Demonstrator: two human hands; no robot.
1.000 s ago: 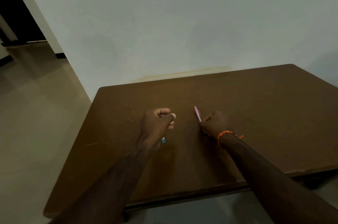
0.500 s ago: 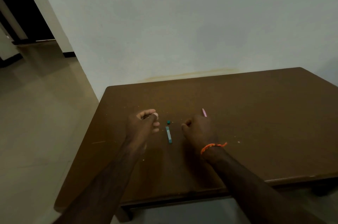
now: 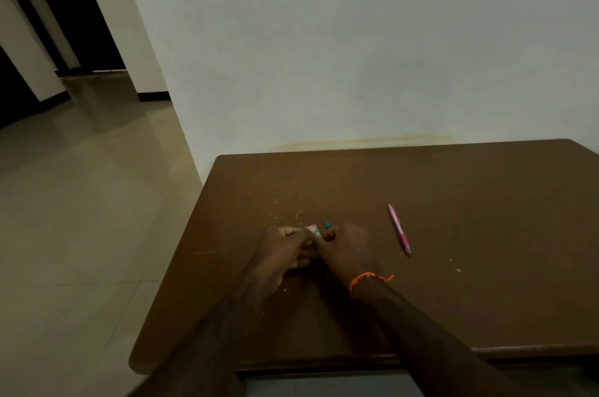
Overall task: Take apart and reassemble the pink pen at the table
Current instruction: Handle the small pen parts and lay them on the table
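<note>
The pink pen (image 3: 399, 229) lies by itself on the brown table (image 3: 470, 267), to the right of my hands. My left hand (image 3: 287, 250) and my right hand (image 3: 348, 249) are pressed together fingertip to fingertip near the table's left side. A small pale and teal pen part (image 3: 313, 230) sticks out between their fingertips, and both hands pinch it. A tiny teal piece (image 3: 327, 224) rests on the table just beyond my right thumb. The rest of the held part is hidden by my fingers. An orange thread band (image 3: 366, 278) circles my right wrist.
The table stands against a pale wall (image 3: 356, 56), with its left edge (image 3: 175, 267) over a tiled floor (image 3: 81, 218). Pale crumbs (image 3: 299, 213) are scattered on the tabletop. A dark doorway (image 3: 48, 23) opens at the far left.
My right hand let go of the pink pen, which now lies on the table, and moved left to meet my left hand. The teal stick on the table is now out of sight.
</note>
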